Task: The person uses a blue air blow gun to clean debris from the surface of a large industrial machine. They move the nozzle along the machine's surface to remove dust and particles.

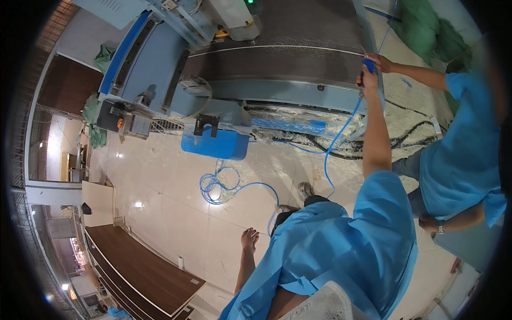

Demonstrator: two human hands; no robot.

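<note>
Pale tiled floor (160, 176) spreads around a blue-grey machine (256, 88), with light debris (410, 95) scattered near its right end. At the upper right of the frame, the right hand (367, 80) is wrapped around a blue air gun (368, 65) beside the corner of the dark bed (277, 66); the firm grip probably steadies it against the weight of the blue hose (336, 140) hanging below. A co-worker's hand (380, 62) comes in from the right by the tool's tip; overlap leaves it unclear whether they touch. Well apart, at lower centre, the left hand (249, 240) hangs empty, fingers loosely curled, likely because one hand suffices. Slack hose coils mid-frame, which seems to allow reach. Farther out, brown panels (144, 266) lie stacked at lower left, and green sacks (418, 32) sit at upper right.
</note>
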